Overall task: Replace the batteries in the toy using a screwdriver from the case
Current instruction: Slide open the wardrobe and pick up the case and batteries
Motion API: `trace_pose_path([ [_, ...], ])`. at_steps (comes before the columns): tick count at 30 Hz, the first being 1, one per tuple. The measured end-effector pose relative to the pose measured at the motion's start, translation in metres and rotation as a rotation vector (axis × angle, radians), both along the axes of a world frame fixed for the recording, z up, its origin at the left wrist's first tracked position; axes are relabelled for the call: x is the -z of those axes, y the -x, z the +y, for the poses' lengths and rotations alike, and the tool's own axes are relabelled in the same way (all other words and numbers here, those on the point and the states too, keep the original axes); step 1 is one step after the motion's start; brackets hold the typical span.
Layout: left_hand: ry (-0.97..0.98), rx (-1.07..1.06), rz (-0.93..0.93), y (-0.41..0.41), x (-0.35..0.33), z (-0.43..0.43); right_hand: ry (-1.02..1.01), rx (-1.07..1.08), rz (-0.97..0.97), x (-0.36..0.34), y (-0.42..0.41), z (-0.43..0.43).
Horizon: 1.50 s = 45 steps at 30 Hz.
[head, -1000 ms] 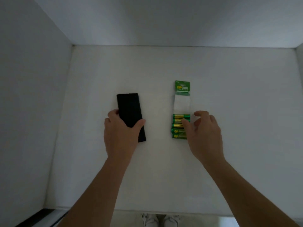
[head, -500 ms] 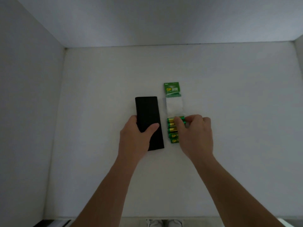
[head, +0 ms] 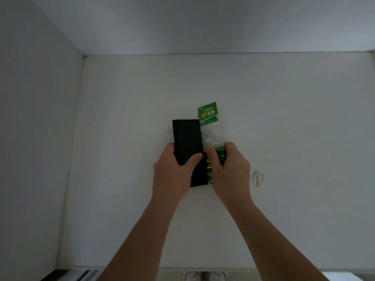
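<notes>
Since the earlier frame, the battery pack [head: 212, 130] had been drawn in against the black case [head: 187, 138], so that the gap seen between them was closed, and the pack's green header card had been tipped slightly to the right. The right hand [head: 230, 171] had been closed further round the pack.

At the centre of the frame the case was lain flat on the bench [head: 304, 128], long side running up the picture. It was gripped at its lower half by the left hand [head: 174, 171], the thumb laid across its top face and the fingers wrapped round its left edge. Just to its right, the green and gold batteries [head: 220, 153] at the lower end of the pack were held between the curled thumb and fingers of the right hand, and their left ends were pressed against the case's right edge. Above them the clear, emptied part of the wrapper was crumpled.

A small brownish mark [head: 257, 178] was seen on the bench right of the right hand. Grey walls [head: 36, 128] were stood at the left and top, and pale shoes [head: 203, 276] were glimpsed at the bottom edge.
</notes>
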<state>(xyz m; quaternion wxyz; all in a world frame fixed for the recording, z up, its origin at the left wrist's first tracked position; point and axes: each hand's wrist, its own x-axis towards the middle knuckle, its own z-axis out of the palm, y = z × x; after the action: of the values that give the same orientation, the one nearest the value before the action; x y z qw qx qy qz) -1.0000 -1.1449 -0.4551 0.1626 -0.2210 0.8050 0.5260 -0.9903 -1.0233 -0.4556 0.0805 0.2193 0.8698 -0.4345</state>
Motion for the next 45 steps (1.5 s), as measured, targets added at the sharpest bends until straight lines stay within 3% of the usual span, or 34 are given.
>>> trace_pose_path([
  [7,-0.054,-0.029,0.004,-0.004,-0.001,0.000,-0.181,-0.139,-0.019,0.003,0.001,-0.003],
  [17,-0.368,-0.168,-0.094,-0.023,-0.026,0.004,0.374,0.237,-0.059,-0.020,-0.008,0.017],
  [22,-0.434,-0.165,-0.105,-0.033,-0.052,0.011,0.536,0.319,-0.046,-0.050,-0.023,0.029],
  [30,-0.604,-0.147,-0.047,-0.055,-0.150,0.022,0.556,0.373,-0.038,-0.146,-0.054,0.057],
  [37,-0.605,-0.062,-0.003,-0.082,-0.240,0.031,0.659,0.419,0.003,-0.238,-0.091,0.074],
  [45,-0.607,-0.045,0.024,-0.120,-0.299,0.045,0.609,0.386,0.031,-0.294,-0.128,0.080],
])
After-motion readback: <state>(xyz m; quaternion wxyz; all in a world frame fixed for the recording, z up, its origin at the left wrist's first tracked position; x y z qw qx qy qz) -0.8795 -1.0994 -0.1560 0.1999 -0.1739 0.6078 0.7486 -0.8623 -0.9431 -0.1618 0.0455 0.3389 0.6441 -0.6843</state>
